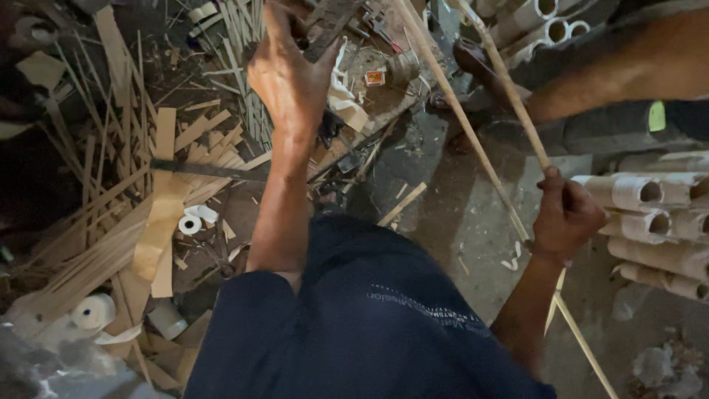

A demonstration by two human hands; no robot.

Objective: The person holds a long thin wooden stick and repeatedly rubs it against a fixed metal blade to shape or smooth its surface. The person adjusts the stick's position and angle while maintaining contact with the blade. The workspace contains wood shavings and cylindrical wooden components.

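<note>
My left hand (289, 70) reaches forward and grips a dark flat blade-like tool (330, 22) near the top of the view. My right hand (565, 214) is closed around thin bamboo sticks (473, 140) that run diagonally from the top middle down past my knee to the lower right. My lap in dark blue cloth (369, 318) fills the bottom middle.
A heap of split bamboo strips (162, 192) covers the left floor, with white tape rolls (190, 224) among them. Stacked pale bamboo tubes (650, 214) lie at right. Another person's arm (628, 66) reaches in at upper right. A small spool (402, 68) sits on a board.
</note>
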